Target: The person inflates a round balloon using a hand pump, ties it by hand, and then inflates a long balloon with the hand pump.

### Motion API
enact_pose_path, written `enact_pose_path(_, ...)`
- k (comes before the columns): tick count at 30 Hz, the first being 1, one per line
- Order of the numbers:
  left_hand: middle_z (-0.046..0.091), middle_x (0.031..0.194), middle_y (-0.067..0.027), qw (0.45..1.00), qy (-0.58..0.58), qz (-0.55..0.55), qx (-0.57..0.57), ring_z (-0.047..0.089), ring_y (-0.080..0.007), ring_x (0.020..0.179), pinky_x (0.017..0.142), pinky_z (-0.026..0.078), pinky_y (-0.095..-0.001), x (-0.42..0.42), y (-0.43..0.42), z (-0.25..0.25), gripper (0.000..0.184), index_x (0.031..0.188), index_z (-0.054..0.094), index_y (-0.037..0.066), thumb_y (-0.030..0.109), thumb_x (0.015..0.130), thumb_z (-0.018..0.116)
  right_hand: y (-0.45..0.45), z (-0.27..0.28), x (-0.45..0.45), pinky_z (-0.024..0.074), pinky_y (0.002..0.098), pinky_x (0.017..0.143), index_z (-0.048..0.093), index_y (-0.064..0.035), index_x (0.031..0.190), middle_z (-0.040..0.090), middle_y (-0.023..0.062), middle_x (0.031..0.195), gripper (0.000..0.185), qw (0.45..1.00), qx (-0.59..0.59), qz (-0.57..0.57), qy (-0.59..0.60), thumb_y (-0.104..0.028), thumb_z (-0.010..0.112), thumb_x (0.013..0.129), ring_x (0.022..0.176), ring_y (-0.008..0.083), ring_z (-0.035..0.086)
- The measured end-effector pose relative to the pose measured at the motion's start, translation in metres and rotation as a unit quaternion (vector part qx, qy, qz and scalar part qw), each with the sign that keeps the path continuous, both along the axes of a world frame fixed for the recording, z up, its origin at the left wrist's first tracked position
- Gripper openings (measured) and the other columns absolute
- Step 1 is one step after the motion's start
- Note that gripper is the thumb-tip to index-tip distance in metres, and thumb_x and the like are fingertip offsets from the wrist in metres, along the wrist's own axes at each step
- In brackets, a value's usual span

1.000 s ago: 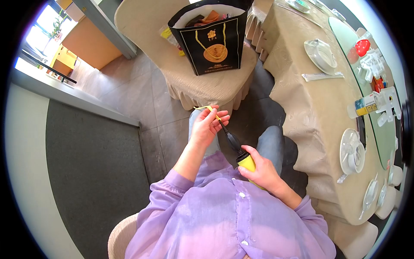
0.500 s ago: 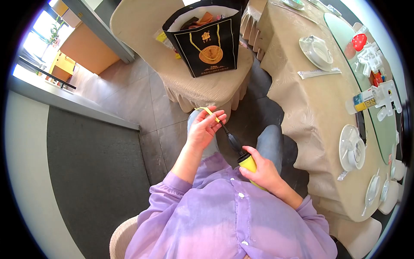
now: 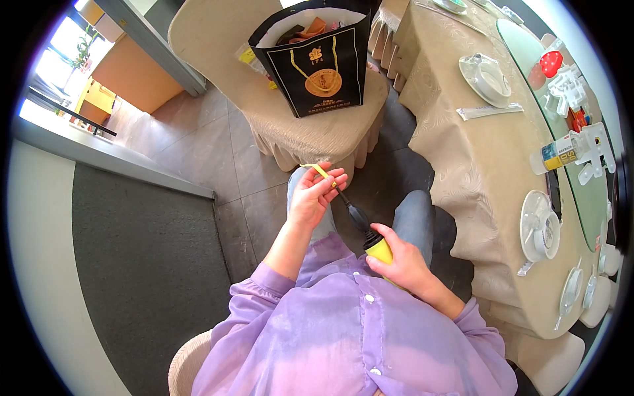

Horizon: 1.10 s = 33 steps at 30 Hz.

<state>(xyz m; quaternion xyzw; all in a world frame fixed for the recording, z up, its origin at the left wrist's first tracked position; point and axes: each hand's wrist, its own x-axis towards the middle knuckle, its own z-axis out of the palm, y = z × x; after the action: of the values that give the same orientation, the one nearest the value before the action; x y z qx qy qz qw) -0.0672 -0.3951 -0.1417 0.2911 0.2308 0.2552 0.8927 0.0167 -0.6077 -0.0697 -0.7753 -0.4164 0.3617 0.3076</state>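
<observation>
My right hand (image 3: 404, 264) is wrapped round a hand pump (image 3: 380, 249) with a yellow body and a ribbed black collar. From the collar a dark tapered nozzle (image 3: 357, 214) points up and left towards my other hand. At its tip, my left hand (image 3: 312, 199) pinches a limp yellow balloon (image 3: 319, 169), narrow and uninflated, with its free end sticking out beyond the fingers. The balloon's mouth lies by the nozzle tip; my fingers partly cover the join. Both hands are above my lap.
Ahead, a black paper bag (image 3: 317, 72) full of items stands on a covered chair (image 3: 264, 119). To the right, a table with a beige cloth (image 3: 456, 165) carries wrapped dishes (image 3: 538, 228), a glass turntable (image 3: 528, 59) and white plastic pieces (image 3: 594, 148). A dark wall panel (image 3: 145, 264) is at left.
</observation>
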Motion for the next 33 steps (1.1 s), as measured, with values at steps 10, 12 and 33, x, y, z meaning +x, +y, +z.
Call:
enact_pose_path(10, 0.055, 0.106, -0.0185, 1.0, 0.0, -0.009, 0.005, 0.057, -0.0265, 0.097, 0.086, 0.048, -0.0347, 0.001, -0.002, 0.001, 0.031, 0.113, 0.044, 0.002, 0.0, 0.083, 0.052, 0.001, 0.001, -0.001, 0.0457, 0.0393, 0.076, 0.039, -0.012, 0.123, 0.057, 0.0198, 0.103, 0.058, 1.0, -0.012, -0.001, -0.009, -0.035, 0.059, 0.073, 0.089, 0.0359, 0.057)
enact_pose_path(12, 0.055, 0.106, -0.0184, 1.0, 0.001, -0.011, 0.006, 0.058, -0.0264, 0.097, 0.086, 0.048, -0.0346, 0.0, -0.002, 0.001, 0.031, 0.113, 0.044, 0.002, 0.0, 0.083, 0.052, 0.001, 0.0, -0.002, 0.046, 0.0394, 0.075, 0.039, -0.0123, 0.123, 0.057, 0.0195, 0.102, 0.058, 1.0, -0.005, -0.003, -0.02, -0.035, 0.059, 0.073, 0.088, 0.0357, 0.057)
enact_pose_path(33, 0.062, 0.097, -0.0106, 0.988, 0.061, -0.131, -0.059, 0.06, -0.0226, 0.091, 0.08, 0.049, -0.0335, 0.003, -0.017, -0.001, 0.025, 0.102, 0.052, 0.003, 0.025, 0.09, 0.048, -0.004, -0.002, -0.006, 0.0476, 0.039, 0.069, 0.041, -0.0128, 0.122, 0.058, 0.0166, 0.097, 0.057, 0.992, -0.008, -0.02, -0.126, -0.031, 0.061, 0.072, 0.082, 0.0345, 0.058)
